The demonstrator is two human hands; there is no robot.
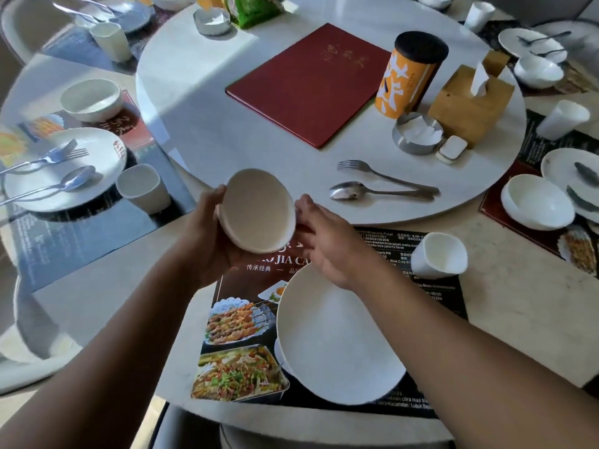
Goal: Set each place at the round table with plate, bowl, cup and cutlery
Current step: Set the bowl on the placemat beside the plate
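Fingers [216, 195] of the left hand [207, 244] cup the tilted bowl [259, 209].

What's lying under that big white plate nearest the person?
A dark printed placemat with food photos lies under the plate; it sits on the pale table. The plate covers the placemat's middle, so whatever is printed there cannot be seen.

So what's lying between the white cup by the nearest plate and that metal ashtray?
A fork and a spoon, side by side on the turntable, handle ends between cup and ashtray, in the head view.
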